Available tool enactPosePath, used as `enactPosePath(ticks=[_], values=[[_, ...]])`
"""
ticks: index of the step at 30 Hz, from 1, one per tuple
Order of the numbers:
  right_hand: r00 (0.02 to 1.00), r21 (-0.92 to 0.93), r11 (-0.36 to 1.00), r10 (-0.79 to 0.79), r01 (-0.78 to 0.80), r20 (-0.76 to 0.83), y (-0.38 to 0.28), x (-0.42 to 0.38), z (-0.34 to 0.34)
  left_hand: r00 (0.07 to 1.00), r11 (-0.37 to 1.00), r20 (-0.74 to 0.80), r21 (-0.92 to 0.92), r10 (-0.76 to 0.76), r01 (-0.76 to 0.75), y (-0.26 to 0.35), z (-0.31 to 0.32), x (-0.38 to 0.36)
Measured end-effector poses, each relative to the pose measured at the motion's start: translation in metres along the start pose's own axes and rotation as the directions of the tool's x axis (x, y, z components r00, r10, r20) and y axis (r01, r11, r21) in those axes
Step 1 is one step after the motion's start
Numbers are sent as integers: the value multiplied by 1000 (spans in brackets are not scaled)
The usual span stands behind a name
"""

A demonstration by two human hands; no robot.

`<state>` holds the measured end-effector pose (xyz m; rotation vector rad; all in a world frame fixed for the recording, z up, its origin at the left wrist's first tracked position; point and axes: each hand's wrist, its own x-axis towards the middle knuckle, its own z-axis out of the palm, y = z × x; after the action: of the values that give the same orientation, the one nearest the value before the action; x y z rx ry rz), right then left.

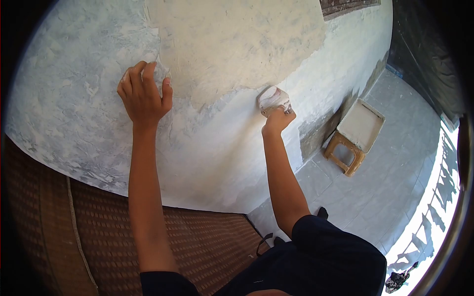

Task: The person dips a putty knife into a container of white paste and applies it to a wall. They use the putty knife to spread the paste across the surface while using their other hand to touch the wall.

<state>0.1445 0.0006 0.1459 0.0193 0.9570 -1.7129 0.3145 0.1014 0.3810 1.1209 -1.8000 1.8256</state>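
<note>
My left hand (143, 96) rests on the wall (79, 98) with its fingers spread and nothing in it. White smears show on its fingertips. Farther right, my right hand (279, 120) grips a putty scraper (273, 100) coated in white paste. The scraper is up against the wall, beside the lower border of a cream-coloured patch (237, 49). Around that patch the surface is white, and toward the left it turns mottled grey. My fingers and the paste hide part of the scraper.
A tray of pale paste (363, 123) sits on a worn brown stool (344, 154) on the grey tiled floor (326, 192). Brown woven matting (187, 241) lies below the wall at left. Dark sheeting (424, 54) hangs at the far right. A dark-framed opening (348, 7) is at the top.
</note>
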Motion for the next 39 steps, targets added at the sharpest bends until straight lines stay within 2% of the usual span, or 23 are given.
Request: enactPosePath(ticks=[1,3,4,7,8,11,12,13,15,16,17,19,20,23,24,25,27,29,30,31,33,36,39], values=[[1000,0,1000,0,0,-1,3,3,1,1000,1000,0,0,2,-2,0,0,-1],[971,-35,979,-193,200,142,11,6,9,1000,1000,6,2,0,0,1,-2,-1],[963,-26,988,-145,155,225,-2,-4,15,1000,1000,10,3,-3,3,1,-1,-1],[973,-158,978,-102,135,205,1,6,20,1000,1000,4,0,6,-6,0,-1,-1],[994,-112,993,-34,46,101,3,13,17,1000,1000,6,-1,6,-6,0,-1,-2],[1000,11,1000,-19,18,15,-13,7,6,1000,1000,15,-8,18,-18,0,-1,0],[993,9,995,-102,102,52,-3,13,5,1000,1000,18,-3,18,-18,1,-1,0],[994,8,995,-101,101,50,-5,9,8,999,1000,27,-1,20,-20,1,-1,0],[897,-113,922,-323,370,301,-6,3,18,998,1000,58,-6,16,-15,0,-1,-3],[885,-155,906,-328,394,330,-7,5,22,996,1000,85,-7,11,-10,-1,-1,-4],[885,-154,907,-327,393,331,0,15,25,996,1000,84,-5,12,-12,-1,-2,-4],[981,-95,982,-150,162,121,4,32,24,995,1000,95,0,14,-14,-1,-2,-4],[996,-34,999,-36,39,84,-3,36,16,996,1000,92,0,14,-14,0,-2,-3],[987,2,991,-137,137,89,-16,30,12,999,1000,39,7,21,-21,1,-2,1],[948,-30,960,-270,278,168,-8,31,15,999,1000,38,5,20,-20,1,-2,1],[949,-32,960,-268,277,164,-4,30,18,999,1000,40,1,20,-20,2,-3,0],[870,-140,904,-334,405,362,-1,31,23,999,1000,38,-6,20,-20,2,-2,0],[906,-170,929,-262,330,332,4,46,18,999,1000,37,-10,18,-18,0,-3,-2],[978,-121,979,-148,166,148,5,56,13,997,999,64,-17,30,-29,-1,-3,-3],[999,-42,999,-13,12,-31,-3,57,11,995,999,90,-25,39,-37,-1,-3,-4],[999,-24,999,-26,25,-33,-15,54,7,995,999,84,-27,47,-45,-1,-3,-3],[922,-123,930,-313,347,229,-14,42,14,995,999,88,-29,45,-43,-1,-3,-3],[958,-180,956,-195,233,209,-21,39,20,997,999,68,-39,27,-24,1,-4,-3]])
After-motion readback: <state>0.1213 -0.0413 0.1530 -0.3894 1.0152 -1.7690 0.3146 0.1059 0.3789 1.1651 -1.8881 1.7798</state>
